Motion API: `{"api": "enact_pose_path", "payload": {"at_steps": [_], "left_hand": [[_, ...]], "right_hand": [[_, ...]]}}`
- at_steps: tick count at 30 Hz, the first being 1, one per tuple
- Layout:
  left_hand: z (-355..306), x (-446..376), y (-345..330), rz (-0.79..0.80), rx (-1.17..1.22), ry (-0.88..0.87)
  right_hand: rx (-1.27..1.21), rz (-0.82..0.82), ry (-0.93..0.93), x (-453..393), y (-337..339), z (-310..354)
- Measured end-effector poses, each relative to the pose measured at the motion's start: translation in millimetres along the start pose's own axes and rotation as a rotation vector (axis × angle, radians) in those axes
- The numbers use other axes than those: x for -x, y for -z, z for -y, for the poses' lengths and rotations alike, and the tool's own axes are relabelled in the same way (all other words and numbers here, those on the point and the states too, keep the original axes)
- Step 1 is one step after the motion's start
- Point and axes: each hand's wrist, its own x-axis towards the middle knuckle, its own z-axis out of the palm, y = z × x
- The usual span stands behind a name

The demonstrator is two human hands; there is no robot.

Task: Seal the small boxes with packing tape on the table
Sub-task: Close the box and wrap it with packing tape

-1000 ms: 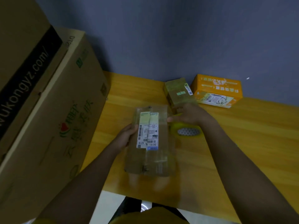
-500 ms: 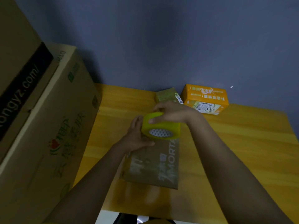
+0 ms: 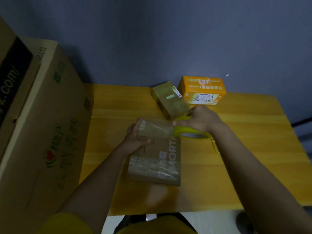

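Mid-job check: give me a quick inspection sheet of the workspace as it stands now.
Surface: wooden table, yellow-orange.
Job's things: brown box lies flat; a strip of tape spans its far end from the tape roll. Olive box and orange box wait near the wall.
Clutter: large cartons at the left.
Grippers: left hand holds the brown box's far left corner; right hand grips the tape roll.
Cables: nothing seen.
Surroundings: dark blue-grey wall.
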Motion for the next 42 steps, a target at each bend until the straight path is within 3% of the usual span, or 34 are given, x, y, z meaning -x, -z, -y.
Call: {"api": "enact_pose_path", "payload": {"at_steps": [4, 12, 17, 20, 23, 27, 30, 33, 35, 38, 42], "left_hand": [[-5.2, 5.2, -3.9, -0.013, 0.008, -0.002], [-15.7, 4.8, -2.3, 0.021, -0.153, 0.098], [-31.9, 12.5, -16.9, -0.092, -0.610, 0.199], [-39.2, 16.3, -65.7, -0.250, -0.908, 0.088], [-51.1, 12.1, -134.0, -0.273, -0.756, -0.013], [-63.3, 4.6, -178.1, -0.243, -0.793, -0.278], [-49.6, 10.5, -142.9, -0.334, -0.672, -0.128], [-38.7, 17.8, -98.1, -0.491, -0.682, 0.287], [-40.6, 16.4, -81.6, -0.545, -0.535, 0.515], [-41.0, 12.5, -80.6, -0.638, -0.518, 0.524], [-34.5, 15.2, -83.6, -0.686, -0.592, 0.409]], "right_hand": [[0.221, 0.021, -0.232, 9.3, 6.8, -52.7], [0.030, 0.127, -0.262, -14.6, -56.6, -101.8], [-0.015, 0.168, -0.184, -27.6, -80.5, -102.6], [-0.062, 0.168, -0.111, -30.7, -88.3, -101.3], [-0.024, 0.167, -0.095, -30.7, -94.0, -102.9], [0.005, 0.187, -0.099, -31.0, -97.4, -104.1], [-0.046, 0.182, -0.085, -31.0, -91.5, -104.2], [-0.102, 0.176, -0.035, -28.7, -88.9, -109.1], [-0.156, 0.184, 0.011, -28.3, -89.9, -120.8], [-0.393, 0.264, 0.017, -29.0, -90.1, -134.7], [-0.365, 0.229, 0.085, -29.1, -74.3, -115.0]]}}
